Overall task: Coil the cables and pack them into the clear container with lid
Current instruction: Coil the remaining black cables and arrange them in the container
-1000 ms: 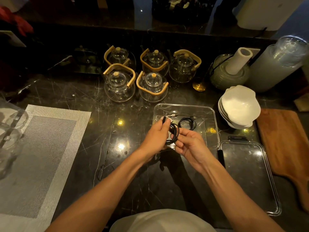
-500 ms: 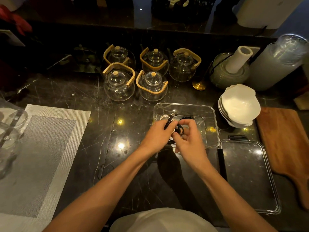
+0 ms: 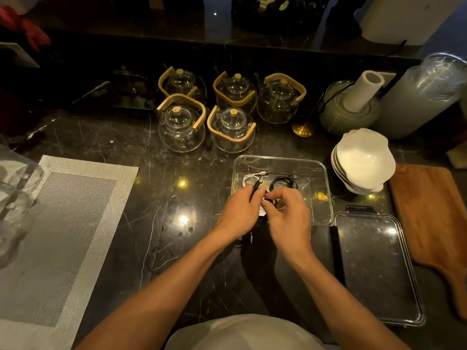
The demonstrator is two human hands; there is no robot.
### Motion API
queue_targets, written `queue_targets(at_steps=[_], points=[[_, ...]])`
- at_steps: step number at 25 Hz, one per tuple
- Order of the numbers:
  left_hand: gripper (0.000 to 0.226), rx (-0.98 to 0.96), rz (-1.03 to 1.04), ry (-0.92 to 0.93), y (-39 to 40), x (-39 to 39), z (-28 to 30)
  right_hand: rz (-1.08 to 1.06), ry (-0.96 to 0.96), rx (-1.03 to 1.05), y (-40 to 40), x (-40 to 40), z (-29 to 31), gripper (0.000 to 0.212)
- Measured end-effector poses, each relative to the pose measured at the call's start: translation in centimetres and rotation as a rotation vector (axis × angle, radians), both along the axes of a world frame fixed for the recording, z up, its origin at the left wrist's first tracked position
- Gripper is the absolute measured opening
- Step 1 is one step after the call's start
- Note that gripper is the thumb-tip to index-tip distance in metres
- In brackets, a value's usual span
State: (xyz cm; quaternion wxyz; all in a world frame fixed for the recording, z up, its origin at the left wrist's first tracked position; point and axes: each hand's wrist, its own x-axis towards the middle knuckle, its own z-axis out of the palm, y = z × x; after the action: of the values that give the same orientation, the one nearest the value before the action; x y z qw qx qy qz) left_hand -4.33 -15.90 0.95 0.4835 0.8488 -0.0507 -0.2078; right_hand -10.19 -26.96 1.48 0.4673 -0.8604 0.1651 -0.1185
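Your left hand (image 3: 240, 210) and right hand (image 3: 288, 218), both pinching the black cable (image 3: 255, 188), have carried it toward twelve o'clock over the clear container (image 3: 326, 178); coiling looks nearly done.

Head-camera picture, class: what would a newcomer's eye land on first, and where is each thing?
Two bare hands, left hand and right hand, meet at centre, pinching a thin black cable over the near edge of a clear rectangular plastic container. Behind it, five round glass teapots with bamboo handles cluster on the dark marble counter. A stack of white bowls glows at right.
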Motion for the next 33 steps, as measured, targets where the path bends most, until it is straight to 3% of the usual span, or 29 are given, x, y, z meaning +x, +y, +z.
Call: queue_targets(at_steps=[4, 10, 13, 15, 17, 20, 23, 26, 29, 33], points=[[0.039, 0.026, -0.029, -0.028, 0.6, -0.3, -0.7, -0.023, 0.057, 0.155, -0.8, 0.5, -0.1, 0.012], [0.039, 0.01, 0.02, -0.05, 0.6, -0.4, -1.0, -0.023, 0.001, 0.143, -0.7, 0.5, 0.5, 0.01], [0.043, -0.064, 0.065, 0.12, 0.4, -0.1, -0.9, -0.03, 0.008, 0.25, -0.9, 0.7, 1.2, 0.012], [0.042, -0.208, 0.085, 0.319, 0.4, 0.3, -0.8, -0.035, -0.066, 0.323, -1.1, 0.5, 1.7, 0.016], [0.044, -0.327, 0.117, 0.402, 0.7, 0.7, -0.9, -0.056, -0.13, 0.365, -1.0, 0.3, 1.8, 0.018], [0.047, -0.281, 0.135, 0.254, 0.9, 1.2, -2.0, -0.16, -0.023, 0.556, -1.0, 0.8, 0.7, 0.011], [0.042, -0.255, -0.013, 0.218, 0.5, 1.7, -2.0, -0.139, 0.186, 0.711, -1.8, 2.0, 0.0, 0.023], [0.036, -0.202, -0.171, 0.22, 0.0, 3.0, -1.6, -0.012, 0.319, 0.685, -3.0, 2.6, -0.2, 0.02], [0.016, -0.163, -0.301, 0.297, -0.2, 4.5, -1.3, 0.065, 0.358, 0.676, -4.0, 3.0, -0.3, 0.016], [0.009, -0.04, -0.409, 0.317, -0.3, 5.9, -1.4, 0.107, 0.351, 0.554, -4.9, 3.2, -1.3, 0.013]])
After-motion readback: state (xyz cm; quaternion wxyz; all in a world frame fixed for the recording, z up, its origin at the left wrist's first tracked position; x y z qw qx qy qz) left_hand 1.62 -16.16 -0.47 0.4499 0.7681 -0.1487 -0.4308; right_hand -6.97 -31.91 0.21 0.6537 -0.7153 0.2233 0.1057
